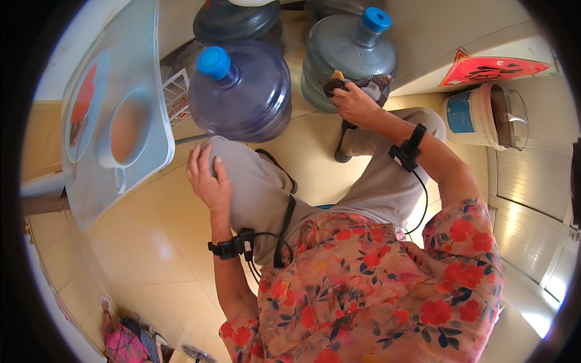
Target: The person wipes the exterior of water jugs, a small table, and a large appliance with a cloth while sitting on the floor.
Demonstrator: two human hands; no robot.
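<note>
My right hand (pixel 356 103) grips a crumpled dark patterned cloth (pixel 376 88) against the near side of a clear greenish water-cooler bottle (pixel 336 41). That bottle stands upright on the floor and has a blue cap (pixel 376 19). On my left knee rests my left hand (pixel 209 177), holding nothing, with its fingers somewhat apart. A bluish-purple water-cooler bottle (pixel 249 95), also blue-capped (pixel 213 62), stands upright just beyond that knee. Part of the cloth is hidden under my right fingers.
Another large bottle (pixel 236 22) stands behind the purple one, near a white wire rack (pixel 176 97). A table covering printed with a cup (pixel 104 136) juts in at left. At right, a white bucket (pixel 474 115) stands below a red paper decoration (pixel 492 69).
</note>
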